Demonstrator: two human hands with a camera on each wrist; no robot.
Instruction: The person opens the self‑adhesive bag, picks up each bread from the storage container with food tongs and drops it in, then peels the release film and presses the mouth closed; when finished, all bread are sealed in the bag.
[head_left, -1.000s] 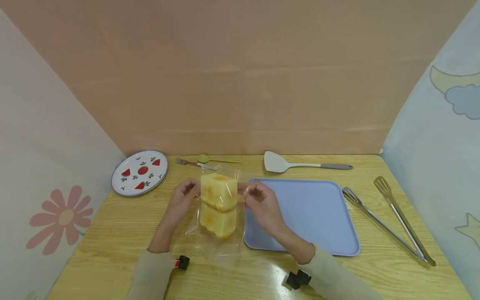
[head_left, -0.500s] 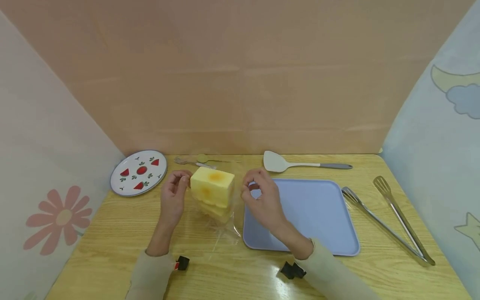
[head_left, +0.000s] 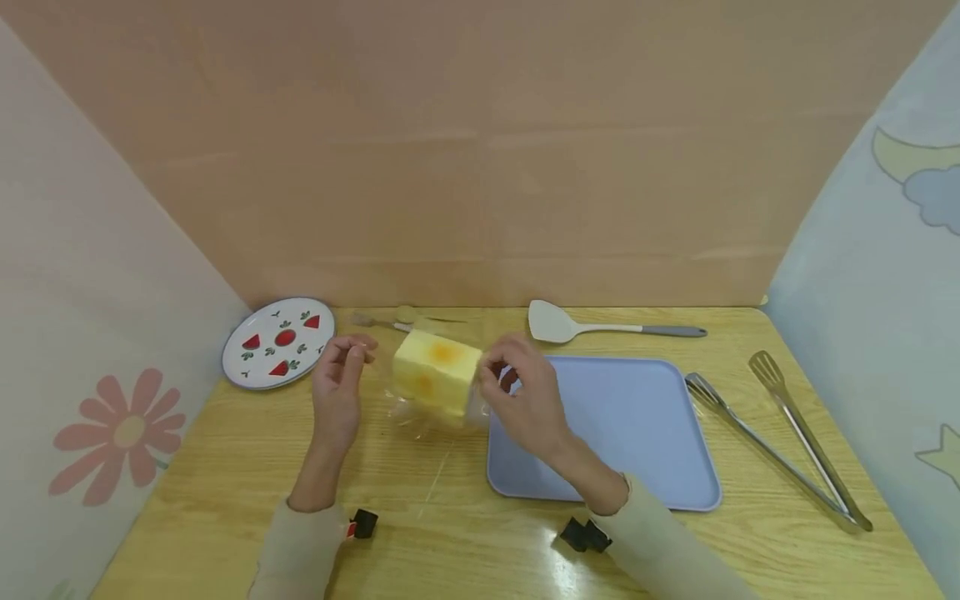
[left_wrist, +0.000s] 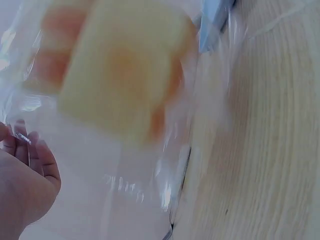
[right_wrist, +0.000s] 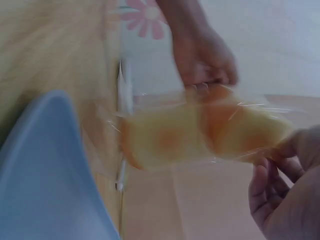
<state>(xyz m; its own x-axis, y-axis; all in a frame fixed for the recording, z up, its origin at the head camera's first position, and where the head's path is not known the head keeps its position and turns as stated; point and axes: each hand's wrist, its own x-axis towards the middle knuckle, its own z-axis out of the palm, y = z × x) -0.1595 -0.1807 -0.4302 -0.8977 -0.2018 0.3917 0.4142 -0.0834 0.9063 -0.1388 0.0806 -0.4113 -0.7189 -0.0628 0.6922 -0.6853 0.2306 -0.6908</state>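
A pale yellow piece of bread with browned spots (head_left: 437, 372) hangs above the table in a clear plastic bag (head_left: 408, 417). In the left wrist view the bread (left_wrist: 125, 65) looks blurred inside the bag. My left hand (head_left: 337, 392) pinches one side of the bag, its fingers a little apart from the bread; a shiny bit of plastic shows at its fingertips. On the other side my right hand (head_left: 528, 396) pinches the bag between thumb and fingers, close to the bread. Browned crust faces the right wrist view, where the bread (right_wrist: 165, 137) lies stretched between both hands.
A blue tray (head_left: 622, 433) lies under and beyond the right hand. At the back are a plate with red fruit drawings (head_left: 258, 367), a fork (head_left: 363, 320), a spoon (head_left: 406, 314) and a white spatula (head_left: 551, 323). Metal tongs (head_left: 813, 446) lie at the right.
The bagged bread has tipped from showing its long face to showing its end, and swung slightly right toward the right hand. My left hand has shifted left, away from the bread.
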